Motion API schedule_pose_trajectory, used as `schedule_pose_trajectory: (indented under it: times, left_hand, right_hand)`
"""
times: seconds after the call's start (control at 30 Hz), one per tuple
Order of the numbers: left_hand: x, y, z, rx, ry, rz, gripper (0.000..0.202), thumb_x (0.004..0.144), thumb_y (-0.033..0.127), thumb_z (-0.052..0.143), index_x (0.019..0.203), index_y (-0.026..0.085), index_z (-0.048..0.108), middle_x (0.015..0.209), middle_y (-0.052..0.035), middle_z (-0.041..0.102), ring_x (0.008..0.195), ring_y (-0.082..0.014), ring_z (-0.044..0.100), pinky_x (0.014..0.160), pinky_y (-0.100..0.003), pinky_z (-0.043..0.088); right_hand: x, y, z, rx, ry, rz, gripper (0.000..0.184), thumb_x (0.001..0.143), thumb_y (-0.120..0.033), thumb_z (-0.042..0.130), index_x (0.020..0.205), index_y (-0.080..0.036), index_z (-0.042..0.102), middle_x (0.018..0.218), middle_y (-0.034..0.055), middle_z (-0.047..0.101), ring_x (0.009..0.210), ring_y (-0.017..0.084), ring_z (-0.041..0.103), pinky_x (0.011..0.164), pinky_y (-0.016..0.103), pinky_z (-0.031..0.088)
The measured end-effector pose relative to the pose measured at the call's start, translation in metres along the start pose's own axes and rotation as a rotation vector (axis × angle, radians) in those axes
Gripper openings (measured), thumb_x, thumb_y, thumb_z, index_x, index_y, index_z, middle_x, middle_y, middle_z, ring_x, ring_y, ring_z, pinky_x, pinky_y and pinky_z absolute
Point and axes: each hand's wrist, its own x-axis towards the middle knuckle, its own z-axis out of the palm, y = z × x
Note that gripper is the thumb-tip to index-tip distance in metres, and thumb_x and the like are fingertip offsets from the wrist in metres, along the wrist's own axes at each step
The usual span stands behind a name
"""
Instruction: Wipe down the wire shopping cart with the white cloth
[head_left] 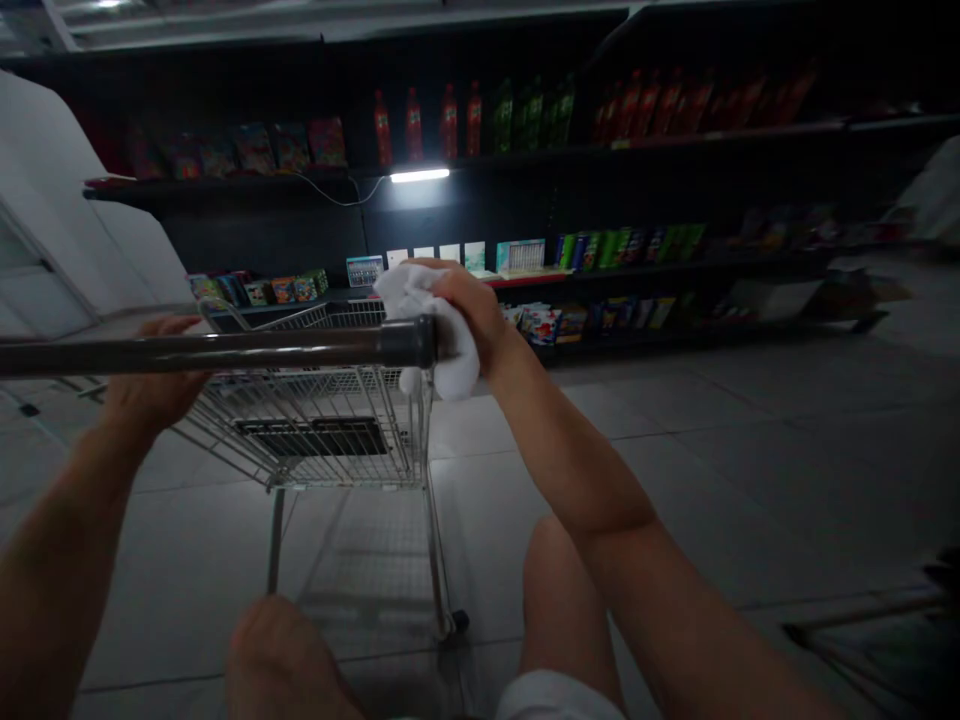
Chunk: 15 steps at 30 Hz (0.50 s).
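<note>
shelves (480, 212), cart (330, 437), right hand (472, 298) gripping cloth (459, 362)

Has left hand (154, 395) on the handlebar (300, 350) and, at its right end, right hand (474, 300) on a cloth (457, 365). Faces shelving (480, 205) beyond the shopping cart (349, 437) — with bottles (413, 130) above a light tube (420, 175), boxes (521, 258) beneath.

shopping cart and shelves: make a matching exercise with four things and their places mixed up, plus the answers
1. left hand
2. white cloth
3. light tube
4. green bottles

a. between groups of red bottles
b. lit, below the upper shelf
c. at the cart handle, left of the cloth
d. in the right hand, at the handle's end

Pairs: 1-c; 2-d; 3-b; 4-a
</note>
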Motion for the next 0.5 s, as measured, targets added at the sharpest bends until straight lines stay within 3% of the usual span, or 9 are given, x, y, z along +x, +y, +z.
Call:
schedule_pose_trajectory:
  times: [0.07,0.13,0.23,0.3,0.4,0.5]
  left_hand:
    - [-0.016,0.023,0.001,-0.045,0.180,-0.014,0.067,0.069,0.068,0.068,0.117,0.022,0.055,0.128,-0.0078,0.058,0.124,-0.0348,0.047,0.106,-0.059,0.036]
    - [-0.024,0.059,0.002,-0.075,0.290,0.029,0.070,0.071,0.062,0.069,0.127,0.023,0.050,0.133,-0.0099,0.055,0.127,-0.0367,0.046,0.109,-0.061,0.033]
    - [-0.018,0.120,-0.001,-0.232,0.237,0.252,0.066,0.084,0.066,0.046,0.133,0.022,0.049,0.138,-0.0134,0.052,0.131,-0.0336,0.046,0.116,-0.056,0.025]
    - [-0.007,0.151,-0.004,-0.343,0.219,0.284,0.074,0.085,0.073,0.034,0.138,0.023,0.047,0.142,-0.0129,0.050,0.136,-0.0328,0.041,0.120,-0.055,0.017]
    - [0.004,0.167,-0.004,-0.451,0.104,0.257,0.076,0.089,0.072,0.014,0.141,0.025,0.046,0.141,-0.0117,0.053,0.134,-0.0304,0.046,0.121,-0.054,0.011]
    - [0.001,0.154,0.002,-0.460,0.053,0.262,0.079,0.089,0.072,0.006,0.132,0.029,0.056,0.122,-0.0092,0.065,0.121,-0.0294,0.056,0.119,-0.052,0.017]
  right_hand:
    - [-0.002,0.007,0.020,-0.032,0.097,-0.065,0.020,0.082,-0.030,0.049,0.093,-0.016,0.059,0.078,-0.0033,0.056,0.066,0.005,0.050,0.058,0.018,0.045]
    - [-0.006,0.018,0.040,-0.075,0.198,-0.155,0.023,0.082,-0.032,0.052,0.099,-0.018,0.058,0.079,-0.0034,0.055,0.066,0.006,0.049,0.057,0.019,0.045]
    - [-0.019,0.032,0.065,-0.170,0.350,-0.359,0.020,0.081,-0.032,0.053,0.096,-0.019,0.057,0.079,-0.0027,0.053,0.069,0.009,0.051,0.061,0.022,0.050]
    - [-0.032,0.034,0.071,-0.244,0.457,-0.452,0.021,0.079,-0.029,0.053,0.098,-0.019,0.057,0.085,-0.0010,0.053,0.078,0.011,0.054,0.069,0.027,0.053]
    - [-0.051,0.024,0.068,-0.358,0.505,-0.519,0.022,0.079,-0.026,0.051,0.099,-0.019,0.058,0.091,0.0017,0.051,0.092,0.016,0.055,0.079,0.033,0.054]
    - [-0.059,0.013,0.073,-0.441,0.353,-0.572,0.020,0.081,-0.027,0.051,0.098,-0.020,0.058,0.090,0.0019,0.052,0.093,0.017,0.056,0.084,0.038,0.054]
